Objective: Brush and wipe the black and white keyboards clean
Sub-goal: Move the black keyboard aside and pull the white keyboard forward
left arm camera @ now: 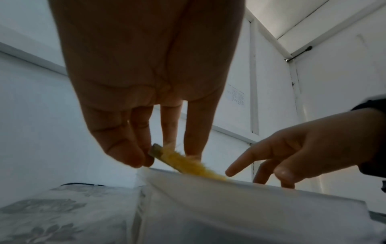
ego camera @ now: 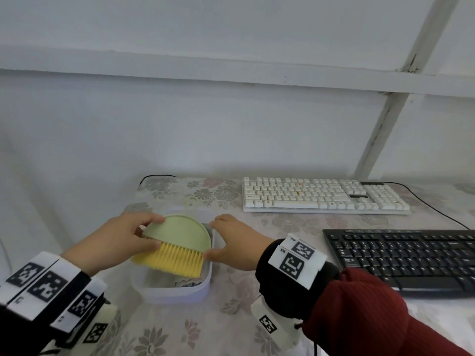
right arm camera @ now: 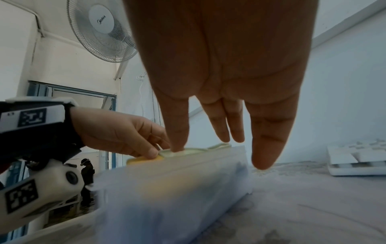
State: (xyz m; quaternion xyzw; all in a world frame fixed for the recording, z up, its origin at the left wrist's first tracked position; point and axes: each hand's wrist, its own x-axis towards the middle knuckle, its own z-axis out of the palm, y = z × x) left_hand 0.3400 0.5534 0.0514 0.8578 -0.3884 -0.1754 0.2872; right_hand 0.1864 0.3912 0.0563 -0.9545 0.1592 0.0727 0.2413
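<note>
Over the translucent tub (ego camera: 177,291) at the near left of the bench (ego camera: 231,317), the left hand (ego camera: 120,240) pinches the green brush (ego camera: 177,235), the right hand (ego camera: 234,242) reaches with relaxed fingers holding nothing, and the white keyboard (ego camera: 323,197) and black keyboard (ego camera: 406,258) lie right.

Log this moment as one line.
left hand: holds brush | right hand: open by brush | bin: beneath | keyboards: untouched
</note>
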